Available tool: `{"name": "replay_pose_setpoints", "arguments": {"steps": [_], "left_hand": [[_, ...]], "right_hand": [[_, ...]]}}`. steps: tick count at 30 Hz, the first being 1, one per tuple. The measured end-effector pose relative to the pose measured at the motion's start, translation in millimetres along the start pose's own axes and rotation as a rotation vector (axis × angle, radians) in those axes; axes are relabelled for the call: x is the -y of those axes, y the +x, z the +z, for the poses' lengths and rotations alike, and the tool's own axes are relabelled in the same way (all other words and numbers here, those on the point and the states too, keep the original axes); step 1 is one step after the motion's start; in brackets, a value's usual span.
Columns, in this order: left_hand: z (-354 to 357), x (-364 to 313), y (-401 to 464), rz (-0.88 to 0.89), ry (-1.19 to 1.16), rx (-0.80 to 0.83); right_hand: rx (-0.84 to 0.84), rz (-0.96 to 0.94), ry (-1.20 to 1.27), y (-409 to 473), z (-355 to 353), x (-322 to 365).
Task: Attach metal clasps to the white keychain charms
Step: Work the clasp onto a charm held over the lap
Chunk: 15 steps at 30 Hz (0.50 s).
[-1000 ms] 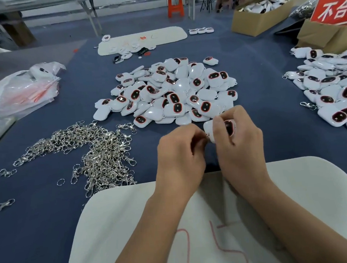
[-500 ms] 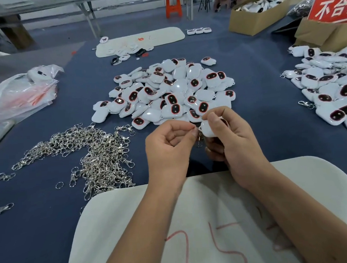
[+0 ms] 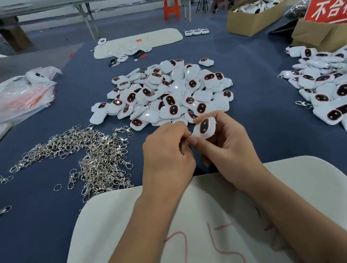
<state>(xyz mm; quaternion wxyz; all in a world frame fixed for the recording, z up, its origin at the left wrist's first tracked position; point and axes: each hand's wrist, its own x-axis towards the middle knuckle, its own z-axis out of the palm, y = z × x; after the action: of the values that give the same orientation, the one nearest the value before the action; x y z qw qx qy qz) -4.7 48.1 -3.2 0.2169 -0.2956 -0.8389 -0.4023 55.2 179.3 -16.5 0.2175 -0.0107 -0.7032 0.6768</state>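
we have turned the charm (image 3: pixel 204 127) face-up in our right hand (image 3: pixel 226 146), pinched above the table's near edge, while our left hand (image 3: pixel 167 154) pinches at its lower corner, clasp hidden, so attachment looks underway

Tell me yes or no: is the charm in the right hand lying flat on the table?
No, the right hand holds the charm above the blue table.

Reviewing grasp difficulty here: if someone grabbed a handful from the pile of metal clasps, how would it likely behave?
The pile of metal clasps looks interlocked, hooks and rings overlapping, so a handful would probably drag neighbours along in dangling strings. Loose ones such as the single ring suggest some shake free. The shiny metal may be slippery.
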Motion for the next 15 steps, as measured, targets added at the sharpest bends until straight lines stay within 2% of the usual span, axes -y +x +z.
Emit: {"name": "replay_pose_setpoints", "arguments": {"steps": [2, 4, 6, 8, 10, 15], "left_hand": [[-1.7, 0.7, -1.3, 0.067, 0.061, 0.015], [-2.2, 0.8, -4.1, 0.053, 0.043, 0.032], [-0.8, -1.0, -4.3, -0.115, -0.139, 0.032], [1.4, -1.8, -1.0, -0.325, -0.451, 0.011], [3.0, -1.9, 1.9, -0.462, -0.684, 0.025], [6.4, -2.7, 1.3, -0.614, -0.849, 0.092]], "right_hand": [[-0.008, 0.02, 0.003, -0.3, 0.4, 0.1], [-0.013, 0.028, 0.026, 0.3, -0.4, 1.1], [-0.016, 0.022, 0.074, 1.2, -1.4, 2.7], [-0.014, 0.016, 0.111, 2.1, -2.5, 3.6], [-0.007, 0.012, 0.135, 2.9, -3.7, 3.3], [-0.009, -0.004, 0.134, 4.5, -6.3, -0.2]]}}
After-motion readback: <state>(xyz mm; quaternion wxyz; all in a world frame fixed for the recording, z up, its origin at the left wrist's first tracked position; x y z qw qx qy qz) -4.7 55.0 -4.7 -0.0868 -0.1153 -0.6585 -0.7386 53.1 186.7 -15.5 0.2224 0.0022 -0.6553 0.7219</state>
